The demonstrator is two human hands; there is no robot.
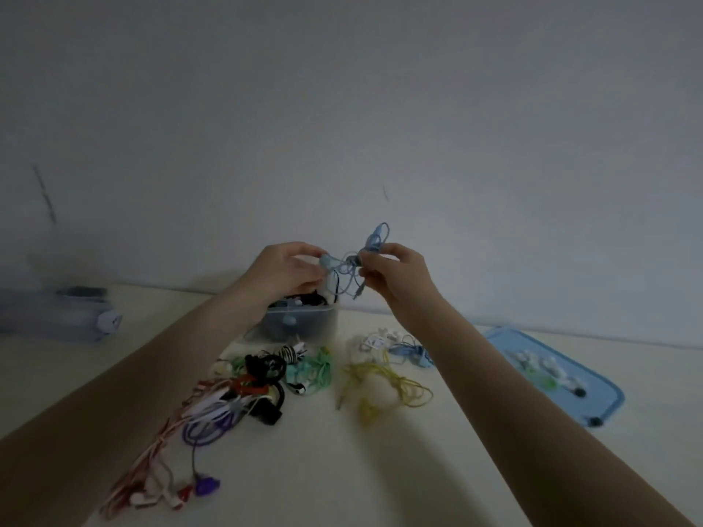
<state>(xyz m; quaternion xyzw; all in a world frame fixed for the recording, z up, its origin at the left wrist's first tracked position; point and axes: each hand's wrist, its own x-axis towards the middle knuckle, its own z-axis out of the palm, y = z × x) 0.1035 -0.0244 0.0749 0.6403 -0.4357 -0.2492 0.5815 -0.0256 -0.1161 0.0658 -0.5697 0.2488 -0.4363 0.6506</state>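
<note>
A tangled light-blue earphone cable hangs in the air between both hands, above a clear plastic box. My left hand pinches the cable's earbud end at its left. My right hand pinches the knotted loops on the right, and a loop sticks up above its fingers. The plug end dangles below the tangle.
On the pale table lie a mixed pile of black, white, purple and red earphones, a green bundle, a yellow cable, white and blue earphones. A blue lid with small pieces lies right. A grey-blue object sits far left.
</note>
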